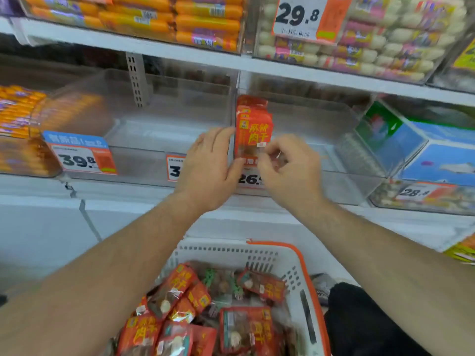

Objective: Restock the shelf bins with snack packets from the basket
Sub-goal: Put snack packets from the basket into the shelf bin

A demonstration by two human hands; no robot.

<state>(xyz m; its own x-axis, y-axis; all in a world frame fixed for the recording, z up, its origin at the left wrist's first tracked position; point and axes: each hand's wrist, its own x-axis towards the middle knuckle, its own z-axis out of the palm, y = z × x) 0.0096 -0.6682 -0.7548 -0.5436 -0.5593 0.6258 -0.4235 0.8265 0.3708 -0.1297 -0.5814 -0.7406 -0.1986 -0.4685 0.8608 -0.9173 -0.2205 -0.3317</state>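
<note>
Holding the upright red packets point(253, 129) with my flat left hand point(208, 165), my right hand point(285, 168) pinching them, I should push them straight against the bin wall point(235, 109).

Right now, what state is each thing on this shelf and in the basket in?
Red snack packets: upright, lined against the left wall of their clear bin.
Clear bin: mostly unfilled.
Neighbouring bin: looks bare.
Basket: heaped with red packets lying loose.
Left hand: fingers straight, steadying the packets.
Right hand: fingers curled at the front packet's lower edge.
</note>
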